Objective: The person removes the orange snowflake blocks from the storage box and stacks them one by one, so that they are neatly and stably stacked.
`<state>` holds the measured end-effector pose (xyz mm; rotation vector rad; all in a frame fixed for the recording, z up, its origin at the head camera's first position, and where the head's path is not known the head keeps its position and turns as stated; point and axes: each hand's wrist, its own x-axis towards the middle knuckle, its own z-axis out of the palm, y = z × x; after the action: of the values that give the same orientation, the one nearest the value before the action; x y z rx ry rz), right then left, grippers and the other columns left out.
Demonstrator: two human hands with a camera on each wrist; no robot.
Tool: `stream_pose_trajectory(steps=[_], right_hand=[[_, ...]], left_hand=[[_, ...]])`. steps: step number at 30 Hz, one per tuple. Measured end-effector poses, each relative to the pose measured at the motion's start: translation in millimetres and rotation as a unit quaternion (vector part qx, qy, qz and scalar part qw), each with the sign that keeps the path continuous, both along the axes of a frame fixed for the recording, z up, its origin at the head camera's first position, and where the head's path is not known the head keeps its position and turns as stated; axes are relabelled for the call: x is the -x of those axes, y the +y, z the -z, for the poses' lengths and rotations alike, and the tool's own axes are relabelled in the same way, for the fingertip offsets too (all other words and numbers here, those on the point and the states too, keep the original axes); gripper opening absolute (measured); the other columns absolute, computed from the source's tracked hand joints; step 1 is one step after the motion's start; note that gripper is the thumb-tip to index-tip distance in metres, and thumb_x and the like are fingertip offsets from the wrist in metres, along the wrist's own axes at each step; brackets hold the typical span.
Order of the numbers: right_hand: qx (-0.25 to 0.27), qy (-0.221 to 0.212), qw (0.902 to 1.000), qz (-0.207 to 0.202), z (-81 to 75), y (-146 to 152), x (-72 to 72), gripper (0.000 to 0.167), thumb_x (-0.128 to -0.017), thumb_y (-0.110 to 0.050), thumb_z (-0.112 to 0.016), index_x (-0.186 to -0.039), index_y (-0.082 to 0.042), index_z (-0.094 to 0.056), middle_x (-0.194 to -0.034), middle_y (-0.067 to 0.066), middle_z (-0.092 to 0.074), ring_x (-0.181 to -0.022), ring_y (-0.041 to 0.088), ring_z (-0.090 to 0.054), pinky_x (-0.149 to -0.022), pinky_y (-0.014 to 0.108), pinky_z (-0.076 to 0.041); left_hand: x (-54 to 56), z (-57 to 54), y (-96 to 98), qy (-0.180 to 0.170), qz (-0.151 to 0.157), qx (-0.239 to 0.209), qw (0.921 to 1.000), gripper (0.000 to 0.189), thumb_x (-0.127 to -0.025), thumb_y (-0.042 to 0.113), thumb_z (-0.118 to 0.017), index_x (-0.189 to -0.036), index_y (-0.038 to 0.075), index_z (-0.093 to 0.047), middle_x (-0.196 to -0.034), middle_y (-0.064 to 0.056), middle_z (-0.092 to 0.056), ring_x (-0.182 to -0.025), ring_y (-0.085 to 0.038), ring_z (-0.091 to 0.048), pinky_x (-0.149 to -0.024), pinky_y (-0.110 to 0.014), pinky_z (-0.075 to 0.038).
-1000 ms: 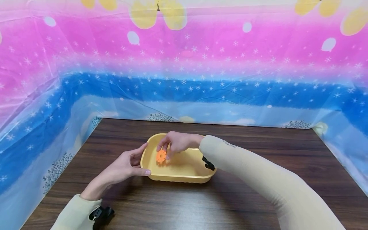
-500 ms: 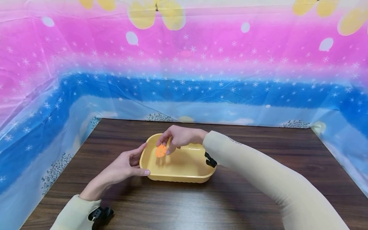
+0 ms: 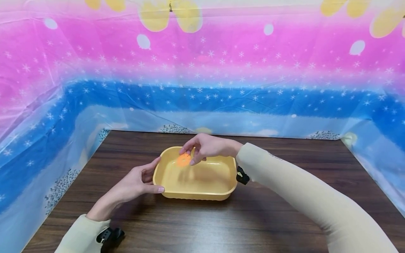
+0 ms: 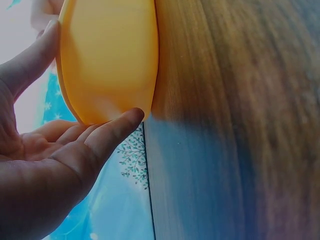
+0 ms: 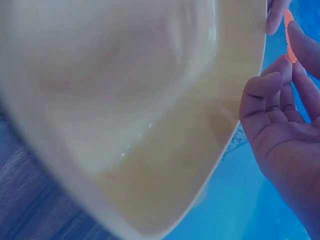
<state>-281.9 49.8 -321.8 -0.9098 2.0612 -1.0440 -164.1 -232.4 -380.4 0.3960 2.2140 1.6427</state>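
In the head view a shallow yellow plastic basin stands on the table, with its inside bare where it shows. My left hand holds the basin's left end, thumb at the near corner and fingers at the far side. The left wrist view shows the same grip on the basin. My right hand is raised over the basin's back part. Between thumb and fingers it pinches an orange notched disc, a flower-shaped interlocking piece. That disc appears edge-on in the right wrist view.
A dark wood-grain table lies under the basin. A pink and blue printed cloth hangs behind it and along both sides. Each sleeve has a black strap at the wrist.
My right hand has lifted the orange disc from low inside the basin, up and slightly right toward its back rim. My left hand has kept its hold on the basin.
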Motion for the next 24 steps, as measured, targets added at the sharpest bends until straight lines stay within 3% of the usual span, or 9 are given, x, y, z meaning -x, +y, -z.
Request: stream_pose_trajectory(steps=[6,14,24], right_hand=[[0.022,0.012,0.9995,0.02,-1.9,22,-3.2,0.046,-0.088,0.0,-0.08,-0.132,-0.008,-0.07,-0.105,0.01,-0.069,-0.069,0.017,-0.053,-0.058,0.025,-0.046],[0.033,0.017,0.9979,0.053,-2.1,60,-6.9,0.045,-0.088,-0.001,-0.08,-0.131,-0.013,-0.071,-0.084,0.006,-0.058,-0.071,0.018,-0.046,-0.061,0.028,-0.042],[0.03,0.043,0.9946,0.089,2.2,99,-13.2,0.046,-0.087,-0.005,-0.083,-0.13,-0.014,-0.072,-0.077,0.005,-0.055,-0.069,0.02,-0.046,-0.065,0.027,-0.045]], left_hand=[[-0.3,0.2,0.3,0.001,-0.006,0.008,1.0,0.108,-0.087,0.013,-0.086,-0.167,0.004,-0.014,-0.165,-0.027,-0.031,-0.143,-0.041,-0.046,-0.104,-0.033,-0.053],[-0.6,0.0,0.5,0.005,-0.008,0.009,0.9999,0.108,-0.086,0.011,-0.087,-0.166,0.003,-0.015,-0.165,-0.027,-0.031,-0.141,-0.041,-0.048,-0.104,-0.034,-0.053],[-1.0,-2.0,1.4,0.009,-0.004,0.014,0.9999,0.106,-0.087,0.009,-0.085,-0.166,0.003,-0.015,-0.164,-0.027,-0.031,-0.141,-0.042,-0.048,-0.104,-0.035,-0.053]])
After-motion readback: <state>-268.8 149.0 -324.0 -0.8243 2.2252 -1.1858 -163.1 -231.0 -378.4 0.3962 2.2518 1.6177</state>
